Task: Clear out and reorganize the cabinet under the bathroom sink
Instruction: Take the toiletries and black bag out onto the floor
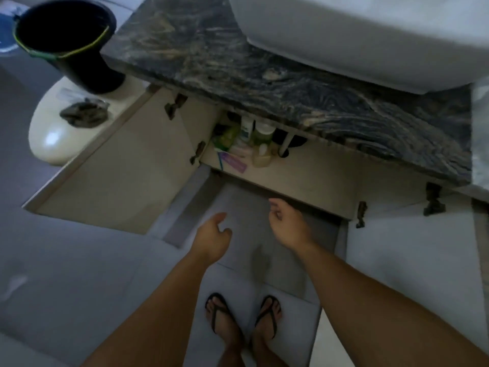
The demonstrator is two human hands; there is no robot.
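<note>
Both forearms reach down: left hand (214,234) and right hand (287,225) hang loosely open, each grip empty. Cabinet doors (111,165) stand open, yet bottles (260,133) and tubes still crowd the cabinet shelf (304,168); clearing seems barely begun.

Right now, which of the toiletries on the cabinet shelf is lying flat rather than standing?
The flat purple tube at the shelf's front edge; the white bottle and yellow-green bottle behind it stand upright.
</note>
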